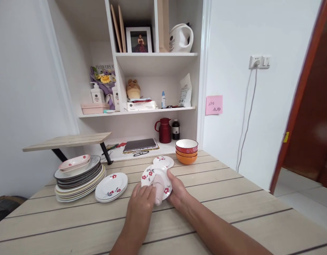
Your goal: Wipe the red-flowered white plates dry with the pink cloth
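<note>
- Reference: the centre of the held plate (151, 172) is the dial centre; 12 o'clock points away from the person.
- Held plate: white with red flowers and grey leaves, tilted with its face toward the person, positioned between both hands over the wooden table (232, 198).
- Right hand (178, 191): located at 4 o'clock, gripping the plate edge. The thumb lies along the rim (the other fingers are mostly hidden behind the plate).
- Left hand (142, 202): located at 7 o'clock, fingers bent and closed on the pale pink cloth (159, 191).
- Cloth: bunched, in contact with the plate face, its lower end past the rim at 6 o'clock.
- Single flowered plate (164, 161): flat on the table at 1 o'clock, partly covered in this view by the held plate.
- Bowl stack (187, 160): between 1 and 2 o'clock, a red bowl nested above orange ones.
- Small plate stack (109, 185): at 9 o'clock, matching floral pattern.
- Large plate stack (80, 184): farther out at 9 o'clock, with a pink-spotted dish (74, 162) on top.
- Red jug (165, 131): at 12 o'clock, beside a dark bottle (176, 130).
</note>
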{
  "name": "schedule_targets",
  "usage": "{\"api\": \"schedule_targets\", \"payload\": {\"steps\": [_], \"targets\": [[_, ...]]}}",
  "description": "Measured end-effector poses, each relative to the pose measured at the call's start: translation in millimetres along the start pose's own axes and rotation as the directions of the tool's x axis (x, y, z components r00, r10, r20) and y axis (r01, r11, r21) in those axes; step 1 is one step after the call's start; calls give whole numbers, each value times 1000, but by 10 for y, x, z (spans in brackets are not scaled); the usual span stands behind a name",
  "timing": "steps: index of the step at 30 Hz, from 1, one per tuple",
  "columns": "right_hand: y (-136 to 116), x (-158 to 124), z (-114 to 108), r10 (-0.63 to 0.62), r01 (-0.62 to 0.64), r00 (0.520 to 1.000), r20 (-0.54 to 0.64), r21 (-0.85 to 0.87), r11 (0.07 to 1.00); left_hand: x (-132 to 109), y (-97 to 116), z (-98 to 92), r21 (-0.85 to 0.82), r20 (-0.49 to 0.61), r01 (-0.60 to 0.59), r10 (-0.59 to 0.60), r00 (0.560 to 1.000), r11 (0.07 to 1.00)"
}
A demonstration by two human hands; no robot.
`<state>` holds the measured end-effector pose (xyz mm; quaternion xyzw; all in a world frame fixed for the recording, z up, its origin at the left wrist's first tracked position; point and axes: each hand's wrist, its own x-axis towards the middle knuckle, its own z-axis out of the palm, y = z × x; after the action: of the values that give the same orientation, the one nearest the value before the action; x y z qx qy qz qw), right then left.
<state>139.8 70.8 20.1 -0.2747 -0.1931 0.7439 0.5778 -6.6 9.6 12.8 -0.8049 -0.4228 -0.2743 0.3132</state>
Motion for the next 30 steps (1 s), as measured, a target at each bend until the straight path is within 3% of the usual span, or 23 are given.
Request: {"api": "schedule_targets", "payload": {"steps": [2,4,10,13,17,23,26,30], "targets": [[-9,-30,24,26,-26,999,34,-6,1000,-7,18,36,-24,-43,-74,73,996,997],[26,-66,48,57,-55,995,79,-33,998,-10,11,32,-19,-60,-66,65,996,998],[167,-65,30,83,-77,996,44,-131,988,41,-46,-126,127,25,207,-212,977,970],[148,-28,-2,74,-72,997,24,-93,993,77,-48,-175,192,55,256,-271,961,947],[99,-7,-25,100,-97,994,36,-72,993,78,-78,-143,188,67,196,-211,975,962],[81,-16,-13,134,-131,989,61,-39,991,40,-139,-14,222,3,84,-87,996,971],[70,-14,-3,136,-134,989,55,-45,990,32,-120,18,218,47,-2,-9,999,976],[54,-34,27,143,-141,988,55,-47,989,37,-84,9,228,122,4,-32,992,974]]}}
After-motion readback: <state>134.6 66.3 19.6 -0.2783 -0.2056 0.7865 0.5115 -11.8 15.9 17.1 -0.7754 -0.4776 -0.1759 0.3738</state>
